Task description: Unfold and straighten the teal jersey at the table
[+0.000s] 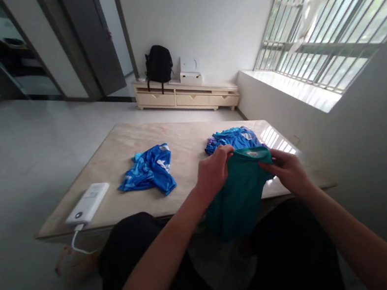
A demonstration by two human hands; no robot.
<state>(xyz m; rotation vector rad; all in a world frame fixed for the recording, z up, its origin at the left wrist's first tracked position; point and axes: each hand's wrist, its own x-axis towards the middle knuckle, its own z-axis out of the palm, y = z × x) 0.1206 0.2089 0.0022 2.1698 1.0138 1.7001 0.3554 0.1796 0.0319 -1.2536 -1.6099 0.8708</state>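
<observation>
My left hand (pixel 213 171) and right hand (pixel 288 171) have fingers clenched on the collar edge of the green shirt (pixel 238 197), which hangs over the near bench (pixel 108 170) edge.

Teal shirt (pixel 238 197): soft cloth, matt, limp where it hangs from left hand (pixel 213 171) and right hand (pixel 288 171). Blue garment (pixel 149 170): thin cloth with a slight sheen, white print, crumpled. Second blue garment (pixel 232 138): same sort of cloth, bunched. Table (pixel 114 161): beige stone-like top, smooth, faintly glossy. Power bank (pixel 87 203): white plastic, smooth, matt. Backpack (pixel 158 63): black fabric, matt. Low cabinet (pixel 185 97): pale wood. Window grille (pixel 334 10): painted white bars, metal by the look
</observation>
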